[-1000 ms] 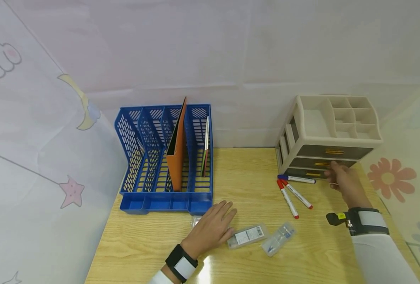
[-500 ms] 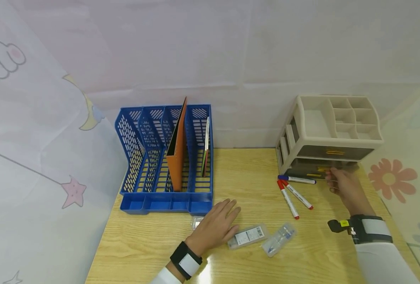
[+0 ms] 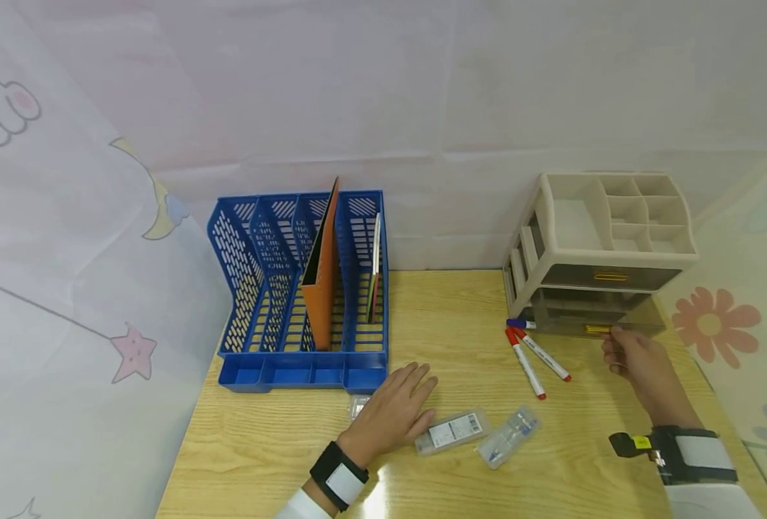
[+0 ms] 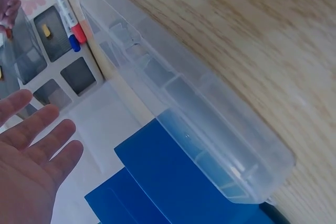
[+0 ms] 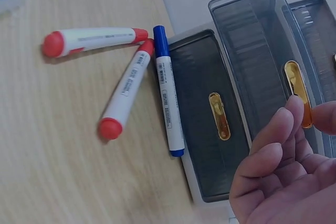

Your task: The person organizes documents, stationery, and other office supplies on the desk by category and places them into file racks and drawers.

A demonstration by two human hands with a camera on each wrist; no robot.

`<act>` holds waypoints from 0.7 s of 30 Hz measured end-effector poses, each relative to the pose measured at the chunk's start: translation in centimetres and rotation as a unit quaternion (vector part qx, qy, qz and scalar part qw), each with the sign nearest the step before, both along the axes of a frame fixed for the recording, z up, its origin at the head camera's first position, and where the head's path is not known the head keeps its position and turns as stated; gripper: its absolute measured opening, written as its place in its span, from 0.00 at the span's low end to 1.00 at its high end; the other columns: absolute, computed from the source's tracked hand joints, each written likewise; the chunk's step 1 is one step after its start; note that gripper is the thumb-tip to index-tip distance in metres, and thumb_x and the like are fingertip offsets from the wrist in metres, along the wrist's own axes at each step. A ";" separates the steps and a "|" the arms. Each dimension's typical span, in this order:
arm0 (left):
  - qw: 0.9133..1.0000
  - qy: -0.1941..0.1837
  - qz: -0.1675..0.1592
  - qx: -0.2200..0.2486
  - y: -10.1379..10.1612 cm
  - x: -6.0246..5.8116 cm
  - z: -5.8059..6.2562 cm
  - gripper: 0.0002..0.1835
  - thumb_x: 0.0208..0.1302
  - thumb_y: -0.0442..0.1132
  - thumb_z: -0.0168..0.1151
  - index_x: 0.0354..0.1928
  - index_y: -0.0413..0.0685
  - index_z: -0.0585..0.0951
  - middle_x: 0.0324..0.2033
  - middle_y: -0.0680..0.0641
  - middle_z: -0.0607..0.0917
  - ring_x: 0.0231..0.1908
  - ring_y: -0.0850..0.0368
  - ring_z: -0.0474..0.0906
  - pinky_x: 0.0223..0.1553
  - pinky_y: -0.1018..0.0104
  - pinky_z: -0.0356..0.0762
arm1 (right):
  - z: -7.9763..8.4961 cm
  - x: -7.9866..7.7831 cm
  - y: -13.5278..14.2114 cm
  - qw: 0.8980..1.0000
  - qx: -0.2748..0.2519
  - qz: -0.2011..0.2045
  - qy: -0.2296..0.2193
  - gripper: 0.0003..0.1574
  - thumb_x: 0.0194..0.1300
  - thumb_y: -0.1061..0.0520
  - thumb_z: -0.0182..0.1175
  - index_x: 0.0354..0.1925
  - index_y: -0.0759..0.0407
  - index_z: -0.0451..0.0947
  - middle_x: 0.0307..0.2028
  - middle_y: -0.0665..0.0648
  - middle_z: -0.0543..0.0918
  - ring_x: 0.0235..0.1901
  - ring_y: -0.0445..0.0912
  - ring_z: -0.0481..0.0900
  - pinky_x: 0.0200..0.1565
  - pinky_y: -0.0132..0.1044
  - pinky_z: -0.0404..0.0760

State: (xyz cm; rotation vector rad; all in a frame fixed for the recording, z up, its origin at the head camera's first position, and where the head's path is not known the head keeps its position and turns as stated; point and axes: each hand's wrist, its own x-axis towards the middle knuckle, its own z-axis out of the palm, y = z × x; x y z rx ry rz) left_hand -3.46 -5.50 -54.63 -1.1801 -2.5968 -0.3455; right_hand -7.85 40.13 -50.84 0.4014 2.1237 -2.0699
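Note:
My right hand [image 3: 643, 364] pinches the gold handle [image 5: 297, 85] of the middle drawer [image 5: 247, 30] in a small beige drawer unit [image 3: 617, 259]. That see-through grey drawer is pulled partway out, above the lower drawer [image 5: 199, 156], which is in its slot. My left hand [image 3: 390, 411] lies low over the table with straight fingers, its palm and fingers showing in the left wrist view. Beside its thumb is a clear plastic case with a white label [image 3: 455, 431]. A small clear box [image 3: 360, 406] is partly hidden behind that hand.
Two red markers [image 5: 126, 93] and a blue marker [image 5: 170, 103] lie before the drawer unit. Another clear case [image 3: 509, 437] lies to the right of the labelled one. A blue file rack [image 3: 302, 360] at left holds an orange folder [image 3: 321, 310] and thin booklets [image 3: 374, 281].
My right hand has moved toward me, drawing the middle drawer out over the lower one. The drawer now covers part of the blue marker in the head view. My left hand has barely shifted.

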 end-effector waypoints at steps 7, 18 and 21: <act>1.000 0.003 -0.002 -0.005 0.1 0.0 -0.1 0.28 0.71 0.50 0.63 0.67 0.45 0.76 0.67 0.38 0.78 0.67 0.41 0.76 0.66 0.49 0.77 | -0.4 2.5 -0.3 1.000 -0.003 -0.022 -0.002 0.17 0.79 0.43 0.53 0.44 0.53 0.80 0.33 0.43 0.84 0.31 0.38 0.81 0.31 0.31 0.80; 1.000 -0.016 0.006 -0.005 0.3 0.2 -0.1 0.28 0.71 0.50 0.64 0.68 0.45 0.76 0.68 0.39 0.77 0.68 0.41 0.75 0.67 0.50 0.76 | -0.9 4.7 -0.4 0.999 -0.029 -0.032 -0.006 0.16 0.80 0.46 0.52 0.40 0.50 0.82 0.32 0.44 0.84 0.31 0.38 0.80 0.31 0.31 0.80; 1.000 -0.009 0.004 -0.006 0.4 0.2 -0.2 0.29 0.70 0.50 0.65 0.68 0.45 0.76 0.68 0.38 0.77 0.67 0.41 0.75 0.67 0.50 0.76 | -1.0 5.1 -0.2 0.999 -0.041 -0.033 0.001 0.16 0.80 0.46 0.52 0.41 0.51 0.82 0.32 0.44 0.84 0.31 0.38 0.80 0.31 0.31 0.80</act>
